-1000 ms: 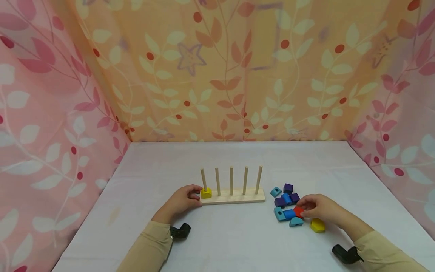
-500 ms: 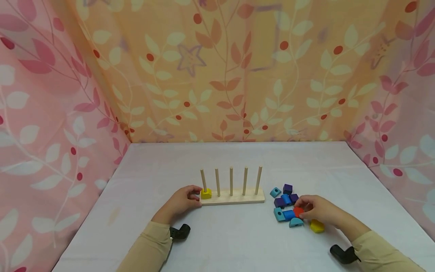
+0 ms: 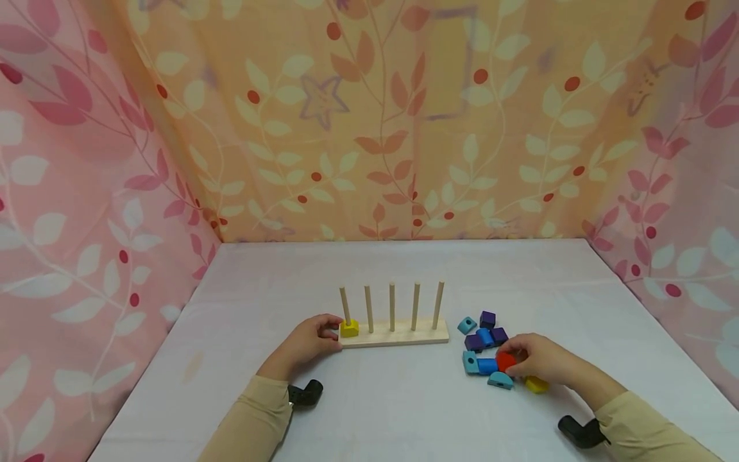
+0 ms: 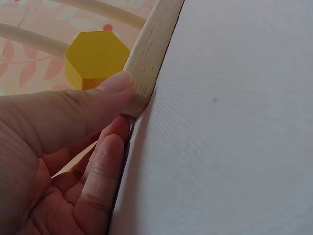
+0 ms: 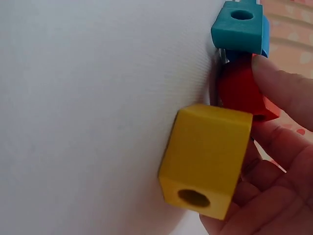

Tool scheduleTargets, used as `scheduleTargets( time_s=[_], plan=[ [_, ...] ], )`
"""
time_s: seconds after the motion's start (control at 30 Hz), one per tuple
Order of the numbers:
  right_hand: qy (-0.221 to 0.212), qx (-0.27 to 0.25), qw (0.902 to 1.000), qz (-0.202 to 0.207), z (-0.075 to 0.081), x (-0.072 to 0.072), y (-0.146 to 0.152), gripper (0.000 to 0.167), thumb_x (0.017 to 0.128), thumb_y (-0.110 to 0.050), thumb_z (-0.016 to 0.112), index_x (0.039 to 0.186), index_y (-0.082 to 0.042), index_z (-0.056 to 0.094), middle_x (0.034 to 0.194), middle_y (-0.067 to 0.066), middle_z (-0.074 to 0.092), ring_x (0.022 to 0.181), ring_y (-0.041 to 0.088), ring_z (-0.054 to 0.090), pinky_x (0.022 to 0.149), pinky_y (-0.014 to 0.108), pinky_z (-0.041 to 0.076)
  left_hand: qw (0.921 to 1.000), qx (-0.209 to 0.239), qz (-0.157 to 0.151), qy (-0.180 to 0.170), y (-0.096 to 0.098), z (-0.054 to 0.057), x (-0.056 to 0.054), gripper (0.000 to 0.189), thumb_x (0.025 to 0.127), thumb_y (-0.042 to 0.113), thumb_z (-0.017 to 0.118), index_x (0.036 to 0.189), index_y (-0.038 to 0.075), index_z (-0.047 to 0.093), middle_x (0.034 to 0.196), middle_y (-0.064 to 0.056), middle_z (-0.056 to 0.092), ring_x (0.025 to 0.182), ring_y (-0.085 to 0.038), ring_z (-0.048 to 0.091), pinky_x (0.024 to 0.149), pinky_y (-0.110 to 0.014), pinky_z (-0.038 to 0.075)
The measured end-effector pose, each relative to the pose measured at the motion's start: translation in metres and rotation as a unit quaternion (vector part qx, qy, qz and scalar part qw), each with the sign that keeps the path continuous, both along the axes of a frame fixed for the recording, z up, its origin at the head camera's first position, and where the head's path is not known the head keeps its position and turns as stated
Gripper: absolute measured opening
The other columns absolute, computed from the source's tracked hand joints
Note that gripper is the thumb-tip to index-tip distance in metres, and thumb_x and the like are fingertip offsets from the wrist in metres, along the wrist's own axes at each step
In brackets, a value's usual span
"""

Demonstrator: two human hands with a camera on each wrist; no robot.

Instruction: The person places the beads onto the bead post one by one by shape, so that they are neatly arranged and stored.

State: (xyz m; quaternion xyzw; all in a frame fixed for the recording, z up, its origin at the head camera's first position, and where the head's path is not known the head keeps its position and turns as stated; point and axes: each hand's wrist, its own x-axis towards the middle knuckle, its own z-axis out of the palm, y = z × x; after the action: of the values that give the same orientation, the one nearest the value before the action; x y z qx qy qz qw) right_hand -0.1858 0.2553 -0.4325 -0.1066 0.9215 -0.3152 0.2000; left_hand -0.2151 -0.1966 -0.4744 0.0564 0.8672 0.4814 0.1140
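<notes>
My left hand [image 3: 308, 340] holds the left end of a wooden peg board [image 3: 398, 337], its thumb on the edge in the left wrist view. Several upright pegs stand on the board. A yellow hexagonal block [image 4: 95, 56] sits at the foot of the leftmost peg. On the right, my right hand [image 3: 539, 357] pinches a red block [image 5: 237, 85] between thumb and fingers, low among the loose blocks. A second yellow block [image 5: 208, 147] with a hole lies beside that hand, partly covered by it in the head view. A blue block [image 3: 487, 366] lies just left of the red one.
Around the right hand lie a teal block [image 3: 470, 362], a half-round teal block [image 3: 500, 381], another teal piece [image 3: 467, 325] and several purple blocks [image 3: 487, 319]. White cloth [image 3: 392, 410] covers the table. A patterned curtain [image 3: 381, 128] hangs behind it.
My right hand has shifted slightly with the red block, which shows more of its face. The yellow block beside it is more covered. My left hand stays at the board's end.
</notes>
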Motion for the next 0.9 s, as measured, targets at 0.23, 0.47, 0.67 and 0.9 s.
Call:
scheduleTargets(
  time_s=[0.23, 0.47, 0.67, 0.9],
  plan=[
    [0.008, 0.003, 0.9999, -0.006, 0.000, -0.002, -0.001, 0.026, 0.073, -0.018, 0.076, 0.092, -0.013, 0.059, 0.088, 0.002, 0.058, 0.083, 0.020, 0.049, 0.073, 0.037, 0.046, 1.0000, -0.007, 0.005, -0.003, 0.001, -0.001, -0.001, 0.047, 0.073, 0.013, 0.076, 0.116, 0.013, 0.058, 0.096, 0.000, 0.061, 0.085, -0.013, 0.057, 0.078, -0.031, 0.046],
    [0.006, -0.003, 0.9997, -0.022, 0.013, -0.007, -0.004, 0.027, 0.075, -0.017, 0.074, 0.097, -0.013, 0.058, 0.092, 0.003, 0.058, 0.086, 0.020, 0.051, 0.074, 0.036, 0.050, 0.9999, -0.014, 0.004, -0.002, 0.001, 0.001, 0.000, 0.048, 0.073, 0.014, 0.076, 0.117, 0.014, 0.057, 0.096, 0.001, 0.061, 0.085, -0.013, 0.057, 0.079, -0.032, 0.046],
    [0.043, -0.029, 0.9986, -0.005, 0.027, -0.011, -0.011, 0.025, 0.077, -0.018, 0.073, 0.096, -0.014, 0.057, 0.092, 0.002, 0.059, 0.087, 0.020, 0.052, 0.077, 0.038, 0.050, 0.9998, -0.016, 0.007, -0.006, 0.001, 0.002, 0.000, 0.048, 0.073, 0.015, 0.077, 0.117, 0.015, 0.057, 0.097, 0.001, 0.061, 0.085, -0.013, 0.057, 0.079, -0.033, 0.046],
    [0.081, -0.067, 0.9945, -0.001, 0.047, -0.014, -0.025, 0.026, 0.079, -0.019, 0.071, 0.099, -0.012, 0.057, 0.091, 0.003, 0.060, 0.083, 0.020, 0.054, 0.072, 0.032, 0.051, 0.9998, -0.013, 0.009, -0.009, 0.001, 0.002, 0.002, 0.048, 0.073, 0.015, 0.076, 0.117, 0.015, 0.057, 0.098, 0.000, 0.061, 0.086, -0.014, 0.057, 0.079, -0.033, 0.046]
  ],
)
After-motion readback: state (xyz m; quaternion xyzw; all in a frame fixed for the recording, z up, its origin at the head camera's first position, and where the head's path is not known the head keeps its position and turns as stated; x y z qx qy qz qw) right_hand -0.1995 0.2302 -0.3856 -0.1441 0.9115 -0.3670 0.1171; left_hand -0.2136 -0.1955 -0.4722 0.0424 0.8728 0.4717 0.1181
